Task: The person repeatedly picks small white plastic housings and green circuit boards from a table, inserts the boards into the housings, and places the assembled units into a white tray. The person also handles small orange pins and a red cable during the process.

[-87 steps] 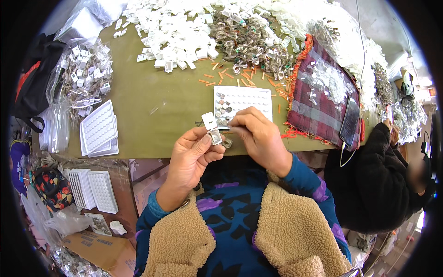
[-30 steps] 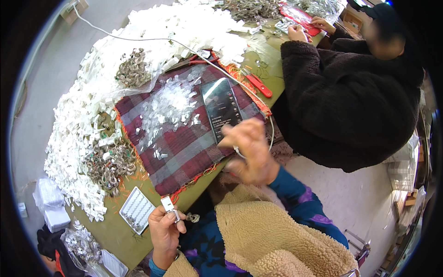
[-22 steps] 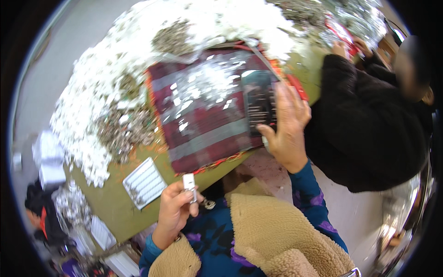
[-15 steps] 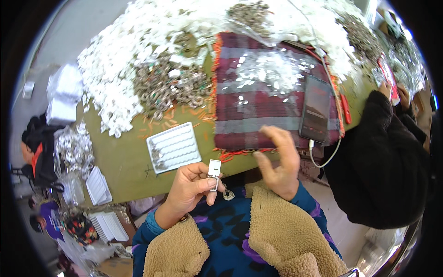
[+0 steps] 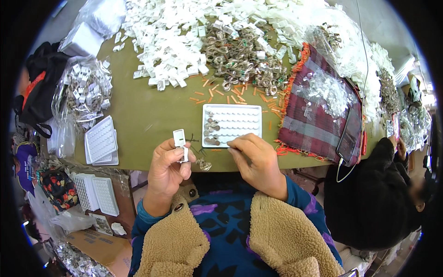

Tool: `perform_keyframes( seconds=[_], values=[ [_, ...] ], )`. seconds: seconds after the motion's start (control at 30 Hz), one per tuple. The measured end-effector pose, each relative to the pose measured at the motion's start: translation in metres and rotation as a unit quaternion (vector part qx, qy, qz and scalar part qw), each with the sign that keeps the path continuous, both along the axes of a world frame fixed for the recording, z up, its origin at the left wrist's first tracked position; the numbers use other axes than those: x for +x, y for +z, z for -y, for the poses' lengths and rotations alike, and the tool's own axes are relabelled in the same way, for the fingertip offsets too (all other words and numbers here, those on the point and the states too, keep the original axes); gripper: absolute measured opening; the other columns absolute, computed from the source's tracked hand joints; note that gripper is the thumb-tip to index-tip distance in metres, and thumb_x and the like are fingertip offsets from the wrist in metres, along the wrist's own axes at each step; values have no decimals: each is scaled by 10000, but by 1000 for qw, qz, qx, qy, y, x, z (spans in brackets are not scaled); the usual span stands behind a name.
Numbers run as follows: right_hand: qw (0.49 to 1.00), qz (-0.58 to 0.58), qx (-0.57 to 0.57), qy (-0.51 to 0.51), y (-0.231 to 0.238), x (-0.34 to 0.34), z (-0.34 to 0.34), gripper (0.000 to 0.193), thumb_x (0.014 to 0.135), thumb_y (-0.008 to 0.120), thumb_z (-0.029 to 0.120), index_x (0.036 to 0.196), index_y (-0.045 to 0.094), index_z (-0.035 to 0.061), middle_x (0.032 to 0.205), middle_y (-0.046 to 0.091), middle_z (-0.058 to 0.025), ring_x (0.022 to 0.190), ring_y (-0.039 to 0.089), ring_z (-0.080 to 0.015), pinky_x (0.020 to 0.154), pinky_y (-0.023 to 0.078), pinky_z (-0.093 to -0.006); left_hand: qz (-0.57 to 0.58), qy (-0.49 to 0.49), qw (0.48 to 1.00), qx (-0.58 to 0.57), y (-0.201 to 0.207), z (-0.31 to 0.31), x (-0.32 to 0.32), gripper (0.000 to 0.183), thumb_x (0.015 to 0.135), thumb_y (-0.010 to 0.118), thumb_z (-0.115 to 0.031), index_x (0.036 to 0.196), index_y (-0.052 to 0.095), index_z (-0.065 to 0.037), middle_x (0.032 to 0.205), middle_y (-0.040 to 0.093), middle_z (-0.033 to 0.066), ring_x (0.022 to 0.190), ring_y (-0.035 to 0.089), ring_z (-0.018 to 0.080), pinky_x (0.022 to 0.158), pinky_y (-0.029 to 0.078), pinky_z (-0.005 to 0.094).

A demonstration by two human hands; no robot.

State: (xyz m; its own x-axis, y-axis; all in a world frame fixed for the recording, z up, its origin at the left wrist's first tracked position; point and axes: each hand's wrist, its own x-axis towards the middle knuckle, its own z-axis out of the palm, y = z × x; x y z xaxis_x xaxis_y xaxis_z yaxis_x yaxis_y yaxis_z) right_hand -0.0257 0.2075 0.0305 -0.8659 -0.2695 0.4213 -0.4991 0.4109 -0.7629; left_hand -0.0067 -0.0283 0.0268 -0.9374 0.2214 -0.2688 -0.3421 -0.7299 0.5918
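Right hand back; clip between left fingers

Your left hand is rising upright from the lower edge, wrist straight, fingers curling inward and thumb pressing against the forefinger in a pinch near the top of the fist. Your right hand is lying palm down and slightly ahead of the left, knuckles arching, fingertips bunching together and pointing toward the left hand, the grip closing on itself. Both forearms are angling in from below in blue patterned sleeves under a tan fleece vest, elbows tucking close to your body, the hands sitting near each other but apart.
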Motion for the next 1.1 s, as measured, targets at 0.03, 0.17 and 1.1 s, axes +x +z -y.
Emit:
perform_keyframes(
  seconds=[0.03,0.17,1.1],
  values=[
    [1000,-4,14,-6,-3,-4,6,185,777,716,-16,951,662,13,850,633,-108,754,624,-313,671,505,-389,19,-7,1000,2,-2,4,0,212,910,578,-59,1076,650,52,844,707,190,530,627,152,453,511,263],
    [996,-33,73,-30,-8,-11,20,153,777,709,-13,919,668,28,848,635,-94,750,611,-303,670,493,-386,46,-26,999,-5,-10,6,1,225,940,579,-80,1114,642,48,872,707,180,578,639,147,496,527,258],
    [973,-65,213,57,-16,-29,19,337,730,683,2,1057,723,76,855,626,-92,749,642,-273,647,519,-370,35,24,997,-65,-15,-3,5,203,942,589,-72,1092,637,57,858,697,175,592,657,174,549,580,285]
  ],
)
